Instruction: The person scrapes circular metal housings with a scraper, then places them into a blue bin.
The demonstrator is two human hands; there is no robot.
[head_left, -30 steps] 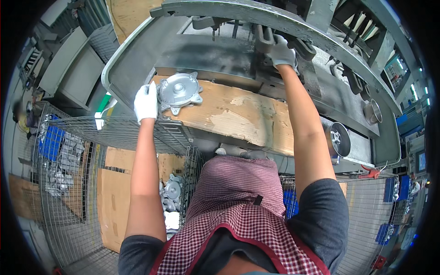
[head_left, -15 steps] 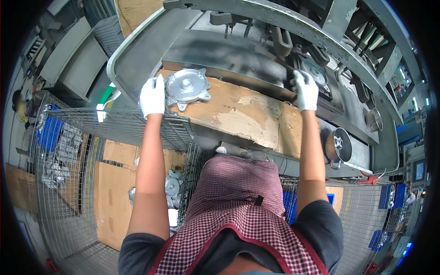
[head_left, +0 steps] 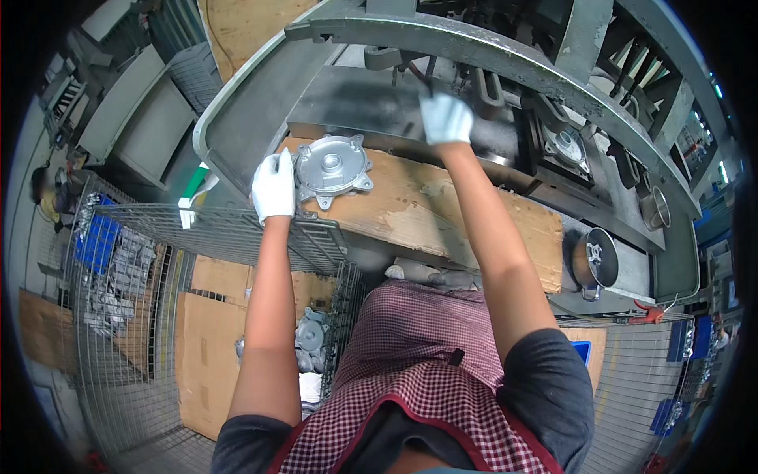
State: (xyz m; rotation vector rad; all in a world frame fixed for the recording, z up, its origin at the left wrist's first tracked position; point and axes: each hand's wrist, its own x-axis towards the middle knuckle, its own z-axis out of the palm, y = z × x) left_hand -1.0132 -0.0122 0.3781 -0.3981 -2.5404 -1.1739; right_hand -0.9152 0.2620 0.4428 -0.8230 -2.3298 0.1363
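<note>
A round metal part [head_left: 332,164] is lying flat on a sheet of cardboard [head_left: 505,229] along the front of the counter [head_left: 636,272]. It is sitting at the cardboard's left end, and its little ears are sticking out all around.

The left hand [head_left: 274,186], in a white glove, is resting right by the part's left edge and seems to be touching it. The fingers are looking a bit bent, but I cannot tell if they are gripping.

The right hand [head_left: 447,118], gloved too, is hanging over the metal bed, near the hanging arms of the big machine [head_left: 474,47]. It is looking blurry, so I cannot tell how open it is or if it is holding anything.

A second round metal part [head_left: 567,148] is sitting in the machine, on the right. A pot [head_left: 596,265] is standing nearby.

I think the left hand is steadying the first part while the right one is working at the machine. The next move seems to be calling for a clear path past those arms, and for a firm hold on the part's edge if lifting is needed.
</note>
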